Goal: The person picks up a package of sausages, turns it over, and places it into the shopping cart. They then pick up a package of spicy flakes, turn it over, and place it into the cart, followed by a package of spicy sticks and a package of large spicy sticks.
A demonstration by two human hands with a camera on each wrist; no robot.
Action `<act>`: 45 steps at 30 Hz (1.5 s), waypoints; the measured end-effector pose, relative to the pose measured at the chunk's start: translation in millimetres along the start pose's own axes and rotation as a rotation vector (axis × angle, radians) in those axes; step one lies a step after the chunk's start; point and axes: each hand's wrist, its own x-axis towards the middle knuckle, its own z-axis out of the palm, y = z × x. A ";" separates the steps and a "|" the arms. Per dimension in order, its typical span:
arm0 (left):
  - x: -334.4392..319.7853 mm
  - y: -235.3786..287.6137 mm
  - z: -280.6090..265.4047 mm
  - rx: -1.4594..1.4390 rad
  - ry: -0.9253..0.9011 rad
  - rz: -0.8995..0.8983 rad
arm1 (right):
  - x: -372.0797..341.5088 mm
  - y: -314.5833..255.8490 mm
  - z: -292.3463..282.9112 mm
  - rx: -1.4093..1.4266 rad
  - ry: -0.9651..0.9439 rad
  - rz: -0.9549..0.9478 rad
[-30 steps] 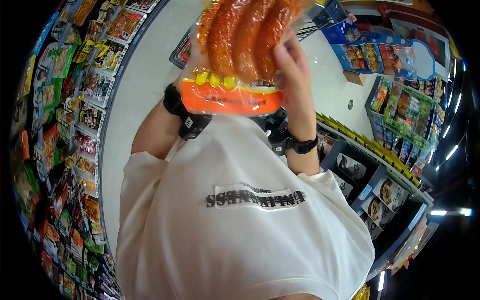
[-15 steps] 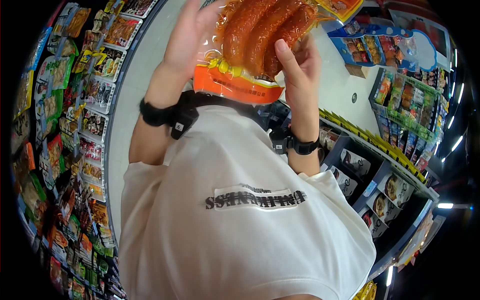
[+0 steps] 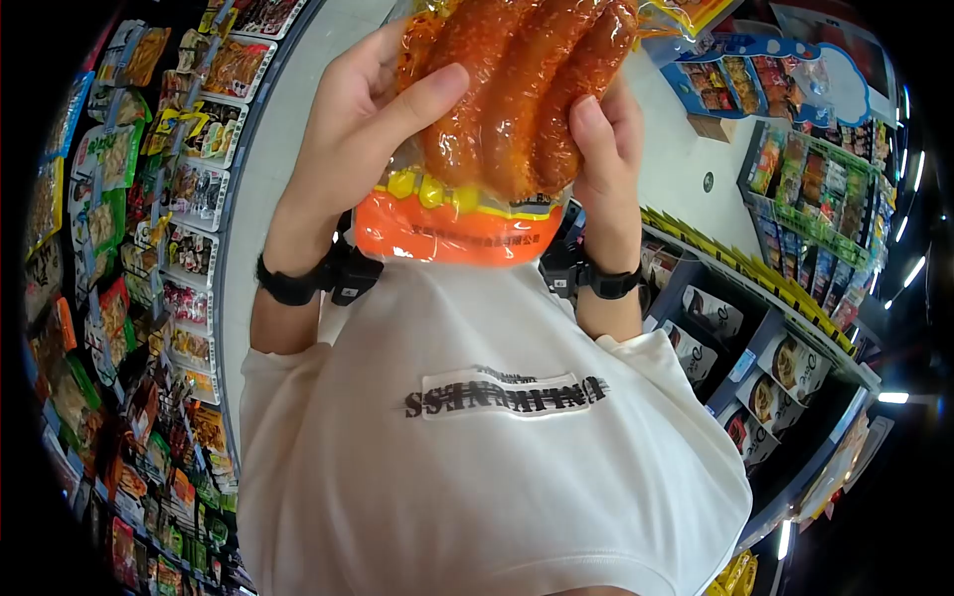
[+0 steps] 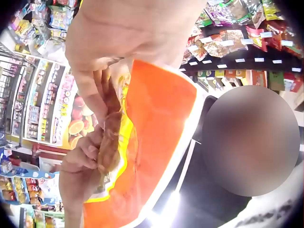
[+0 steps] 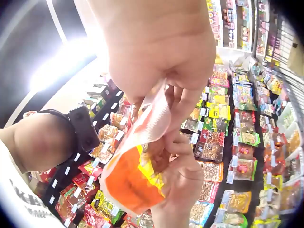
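closely gripped between two hands, a clear plastic pack (image 3: 459, 230) of glossy, reddish-brown sausages (image 3: 509, 109) is held up in front of a shopper's chest in a store aisle, its far end cut off by the top of the head view. the left hand (image 3: 353, 134) pinches one side, its thumb laid across the front of the wrapper over the sausages and its other fingers tucked behind. the right hand (image 3: 608, 149) has the opposite side in the same kind of grip, thumb on the front near the outermost sausage, fingers curled behind. nearest the shopper, the pack's orange band, edged in yellow and printed with small dark characters, hangs just beyond the white t-shirt (image 3: 497, 487); whether the two touch cannot be told. black straps (image 3: 290, 288) circle both wrists. to the left of the pale floor (image 3: 276, 119) run shelves (image 3: 214, 199) crowded with bagged and trayed foods; to the right are a green wire basket (image 3: 830, 204) of packets, a blue-trimmed display (image 3: 720, 84) and a dark rack (image 3: 750, 338) of boxed goods.
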 end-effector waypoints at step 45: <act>2.5 -22.0 -1.5 0.231 0.086 0.058 | -5.9 18.7 -1.9 -0.058 0.154 0.090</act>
